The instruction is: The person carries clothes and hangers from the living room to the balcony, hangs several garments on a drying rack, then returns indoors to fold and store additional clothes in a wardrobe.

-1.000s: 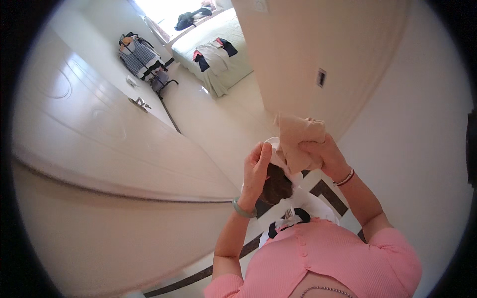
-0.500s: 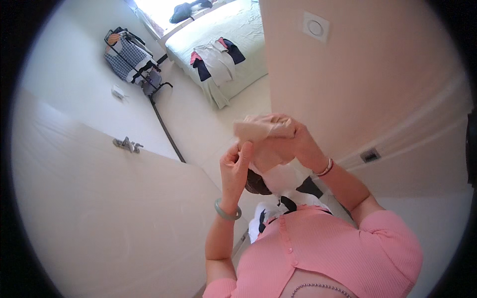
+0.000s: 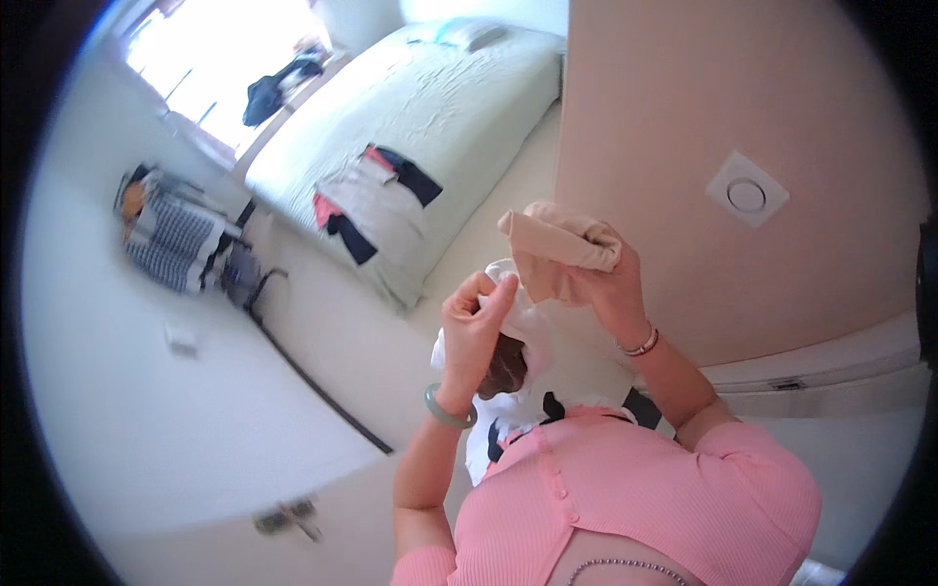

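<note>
My right hand [image 3: 618, 288] is closed on a beige folded cloth [image 3: 562, 244], gripping it by its right end. The cloth's rolled upper edge reaches left toward my left hand. My left hand [image 3: 476, 327], with a pale green bangle on its wrist, is closed in a pinch on a white cloth [image 3: 532, 332] that shows above and around the fingers. The two hands are apart. Below the left hand, partly covered by the white cloth, is a dark brown bundle [image 3: 505, 369] whose kind I cannot make out.
A bed [image 3: 430, 107] with a pale green cover stands ahead, several garments [image 3: 376, 200] laid on its near end. A clothes rack [image 3: 186, 234] is at the left wall. A door handle [image 3: 288, 520] shows at lower left, and a pinkish wall [image 3: 664, 117] rises close on the right.
My view has swung and moved toward the bed. The beige cloth has shifted up and right with my right hand, while my left hand has come away from it and now has white cloth in it.
</note>
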The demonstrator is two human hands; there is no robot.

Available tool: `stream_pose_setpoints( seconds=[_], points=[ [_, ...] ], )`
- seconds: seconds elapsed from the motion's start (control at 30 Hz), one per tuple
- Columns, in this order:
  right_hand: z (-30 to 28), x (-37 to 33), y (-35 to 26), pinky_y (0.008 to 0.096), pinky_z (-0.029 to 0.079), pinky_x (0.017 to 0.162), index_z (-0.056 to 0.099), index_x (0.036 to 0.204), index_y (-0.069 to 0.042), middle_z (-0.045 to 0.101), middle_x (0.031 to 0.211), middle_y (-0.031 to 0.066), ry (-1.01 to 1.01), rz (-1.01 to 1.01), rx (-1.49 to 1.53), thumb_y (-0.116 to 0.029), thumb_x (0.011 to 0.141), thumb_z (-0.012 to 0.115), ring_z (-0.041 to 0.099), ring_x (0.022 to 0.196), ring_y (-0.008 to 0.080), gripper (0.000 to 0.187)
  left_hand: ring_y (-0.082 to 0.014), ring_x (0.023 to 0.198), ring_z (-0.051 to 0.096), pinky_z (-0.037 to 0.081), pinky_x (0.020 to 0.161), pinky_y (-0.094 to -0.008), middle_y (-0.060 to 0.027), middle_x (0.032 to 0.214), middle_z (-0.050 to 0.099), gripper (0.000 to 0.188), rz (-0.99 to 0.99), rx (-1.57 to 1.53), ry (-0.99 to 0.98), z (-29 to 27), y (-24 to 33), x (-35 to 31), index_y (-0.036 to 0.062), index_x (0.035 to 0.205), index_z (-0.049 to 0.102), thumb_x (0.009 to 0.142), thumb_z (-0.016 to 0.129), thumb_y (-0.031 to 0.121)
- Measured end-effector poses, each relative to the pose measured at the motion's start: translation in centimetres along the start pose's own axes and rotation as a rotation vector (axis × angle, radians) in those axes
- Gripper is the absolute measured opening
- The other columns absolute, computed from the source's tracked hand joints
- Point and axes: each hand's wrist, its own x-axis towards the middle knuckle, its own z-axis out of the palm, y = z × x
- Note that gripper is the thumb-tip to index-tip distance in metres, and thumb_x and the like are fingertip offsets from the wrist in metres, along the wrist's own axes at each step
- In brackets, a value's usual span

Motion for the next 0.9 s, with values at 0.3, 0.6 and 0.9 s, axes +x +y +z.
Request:
stream_pose_setpoints(
  seconds=[0.3, 0.6, 0.9],
  points=[
    [5.7, 9.6, 1.7, 0.0384, 0.035, 0.109, 0.055, 0.122, 0.0, 0.033, 0.151, 0.021, 0.172, -0.249, -0.082, -0.001, 0.084, 0.066, 0.038, 0.137, 0.0298, 0.04, -0.0026, 0.065, 0.042, 0.035, 0.053, -0.0232, 0.0052, 0.07, 0.051, 0.025, -0.098, -0.074, -0.399, -1.8, -3.2, 18.5, -0.0013, 0.077, 0.054, 0.097, 0.053, 0.014],
    [7.0, 18.7, 4.3, 0.0458, 0.02, 0.114, 0.062, 0.114, -0.002, 0.022, 0.153, 0.0272, 0.501, -0.408, -0.714, -0.015, 0.086, 0.068, 0.023, 0.144, 0.0372, 0.031, -0.0194, 0.072, 0.058, 0.048, 0.063, -0.0335, -0.0108, 0.078, 0.063, 0.017, 0.197, 0.351, -0.84, 1.4, -6.5, 32.1, -0.0028, 0.086, 0.059, 0.086, 0.062, 0.014],
    [8.7, 26.7, 4.0, 0.0563, 0.017, 0.113, 0.057, 0.112, 0.004, 0.019, 0.151, 0.0336, 1.049, -0.561, -1.21, -0.017, 0.092, 0.061, 0.02, 0.142, 0.0457, 0.029, -0.0255, 0.085, 0.062, 0.049, 0.072, -0.036, -0.0135, 0.091, 0.063, 0.024, 0.158, 0.068, -1.342, 9.6, -8.6, 38.6, 0.0044, 0.1, 0.059, 0.082, 0.069, 0.018]
  ],
)
